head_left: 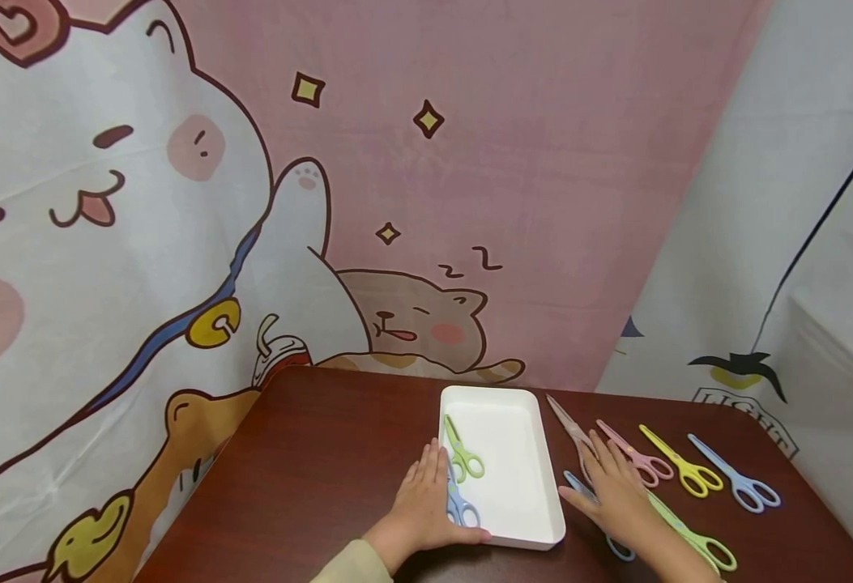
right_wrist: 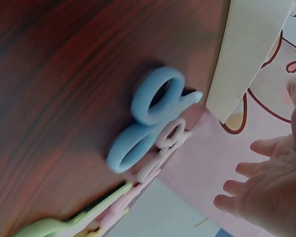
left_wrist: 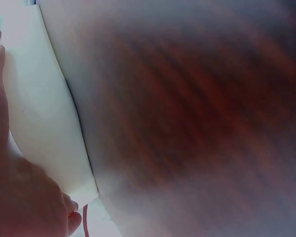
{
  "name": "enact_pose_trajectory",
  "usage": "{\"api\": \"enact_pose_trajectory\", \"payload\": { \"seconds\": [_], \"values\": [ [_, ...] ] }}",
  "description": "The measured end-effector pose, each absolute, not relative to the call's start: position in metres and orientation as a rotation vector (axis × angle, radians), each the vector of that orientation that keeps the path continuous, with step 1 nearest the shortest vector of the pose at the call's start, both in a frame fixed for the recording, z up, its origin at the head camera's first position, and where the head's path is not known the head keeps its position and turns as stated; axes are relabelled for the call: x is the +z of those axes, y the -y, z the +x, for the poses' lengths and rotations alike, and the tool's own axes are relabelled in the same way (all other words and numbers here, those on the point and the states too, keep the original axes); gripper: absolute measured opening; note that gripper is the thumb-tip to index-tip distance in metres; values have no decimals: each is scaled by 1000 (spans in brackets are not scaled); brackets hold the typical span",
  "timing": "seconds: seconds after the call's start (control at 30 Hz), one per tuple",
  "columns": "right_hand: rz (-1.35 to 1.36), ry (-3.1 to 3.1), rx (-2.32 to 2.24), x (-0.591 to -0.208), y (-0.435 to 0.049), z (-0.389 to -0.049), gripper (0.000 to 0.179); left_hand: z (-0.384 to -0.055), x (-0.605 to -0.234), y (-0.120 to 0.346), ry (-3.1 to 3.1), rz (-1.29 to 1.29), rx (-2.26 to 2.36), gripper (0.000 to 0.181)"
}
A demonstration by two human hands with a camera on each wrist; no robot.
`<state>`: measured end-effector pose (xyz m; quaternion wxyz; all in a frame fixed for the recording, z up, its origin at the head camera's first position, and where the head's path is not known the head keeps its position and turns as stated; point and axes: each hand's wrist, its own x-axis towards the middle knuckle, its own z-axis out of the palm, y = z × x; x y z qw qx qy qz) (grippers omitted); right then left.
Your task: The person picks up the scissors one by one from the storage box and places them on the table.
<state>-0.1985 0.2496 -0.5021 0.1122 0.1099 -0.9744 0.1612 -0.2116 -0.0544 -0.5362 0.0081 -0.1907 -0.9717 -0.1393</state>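
A white tray (head_left: 509,486) lies on the table, holding green scissors (head_left: 461,455) and blue scissors (head_left: 458,504) along its left side. My left hand (head_left: 422,502) rests against the tray's left wall with straight fingers, its thumb along the near rim. Straight fingers also show on my right hand (head_left: 616,490), which hovers palm down among scissors right of the tray. Beneath it are blue scissors (right_wrist: 158,106), partly hidden in the head view. Pale pink scissors (head_left: 566,419) stick out past its fingertips, and green scissors (head_left: 692,534) lie beside the forearm. Nothing is visible in the right hand's grasp.
Farther right on the dark wooden table (head_left: 324,453) lie pink scissors (head_left: 637,457), yellow scissors (head_left: 681,461) and more blue scissors (head_left: 735,476), roughly in a row. A cartoon-printed cloth (head_left: 543,202) hangs behind the table's back edge.
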Motion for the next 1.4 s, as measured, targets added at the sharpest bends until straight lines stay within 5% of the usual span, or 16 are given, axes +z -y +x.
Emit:
{"api": "enact_pose_trajectory", "payload": {
  "seconds": [1.4],
  "values": [
    [604, 2912, 543, -495, -151, -228, 80, -207, -533, 54, 2993, -623, -407, 141]
  ]
}}
